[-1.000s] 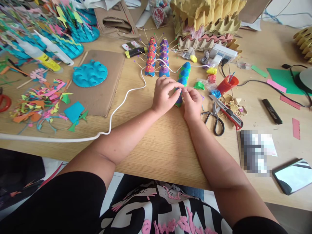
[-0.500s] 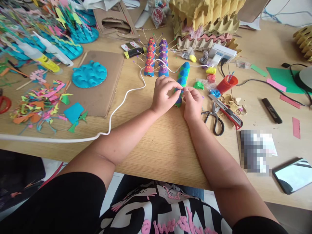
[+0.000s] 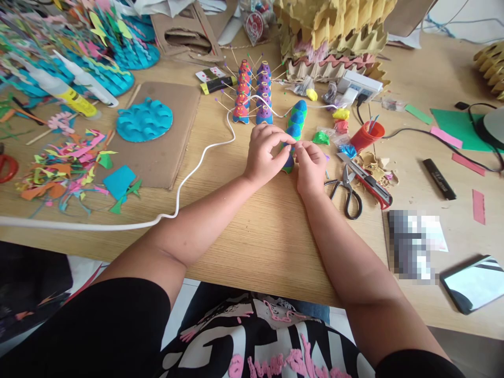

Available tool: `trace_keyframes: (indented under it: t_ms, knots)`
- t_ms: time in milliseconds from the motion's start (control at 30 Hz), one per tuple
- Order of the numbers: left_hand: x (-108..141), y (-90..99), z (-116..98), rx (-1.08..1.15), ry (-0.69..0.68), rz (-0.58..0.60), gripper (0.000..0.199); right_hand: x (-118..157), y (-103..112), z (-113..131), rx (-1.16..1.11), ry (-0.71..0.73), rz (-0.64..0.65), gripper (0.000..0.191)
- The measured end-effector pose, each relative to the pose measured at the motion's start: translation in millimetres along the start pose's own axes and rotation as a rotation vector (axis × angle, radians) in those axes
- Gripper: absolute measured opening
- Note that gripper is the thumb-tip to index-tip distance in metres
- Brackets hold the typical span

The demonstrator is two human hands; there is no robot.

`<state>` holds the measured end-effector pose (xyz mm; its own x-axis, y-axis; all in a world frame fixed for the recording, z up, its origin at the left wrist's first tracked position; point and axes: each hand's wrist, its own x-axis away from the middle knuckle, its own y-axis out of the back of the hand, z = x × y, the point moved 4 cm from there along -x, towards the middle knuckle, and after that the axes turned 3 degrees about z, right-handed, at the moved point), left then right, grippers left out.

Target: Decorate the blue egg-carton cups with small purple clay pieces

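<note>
My left hand [image 3: 269, 155] and my right hand [image 3: 311, 165] meet fingertip to fingertip over the table. Each is closed in a pinch, and whatever lies between the fingertips is too small to make out. Just behind and below them lies a blue and green bumpy strip [image 3: 297, 116], shaped like a row of egg-carton cups; my fingers partly hide its near end. Farther back stand a red and blue egg-carton caterpillar [image 3: 241, 113] and a purple and blue one [image 3: 264, 94], both with thin pins sticking out at the sides.
A white cable [image 3: 205, 149] crosses the table. To the right lie black-handled scissors [image 3: 353, 202], a red utility knife [image 3: 372, 184], a red cup [image 3: 366, 136] and a phone [image 3: 474, 283]. Cardboard [image 3: 157, 168] bearing a blue disc [image 3: 144, 121], plus paper scraps [image 3: 66, 168], lie left. Egg trays [image 3: 334, 21] stand behind.
Both hands stay almost in the same place, still pinching together. Only the fingertips have shifted slightly; nothing else has visibly moved.
</note>
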<state>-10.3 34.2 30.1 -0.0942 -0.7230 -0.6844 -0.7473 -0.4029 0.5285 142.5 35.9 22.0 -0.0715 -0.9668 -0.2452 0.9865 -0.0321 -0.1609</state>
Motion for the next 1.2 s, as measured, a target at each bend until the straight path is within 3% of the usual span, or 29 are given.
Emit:
trace_keyframes:
  t_ms: [300, 1200]
  knots:
    - [-1.2, 2.0, -2.9, 0.014, 0.040, 0.032, 0.022, -0.2, 0.4, -2.8, 0.035, -0.006, 0.005, 0.047]
    - [-0.8, -0.3, -0.1, 0.013, 0.007, 0.019, 0.012, 1.6, -3.1, 0.5, 0.017, -0.005, 0.053, 0.044]
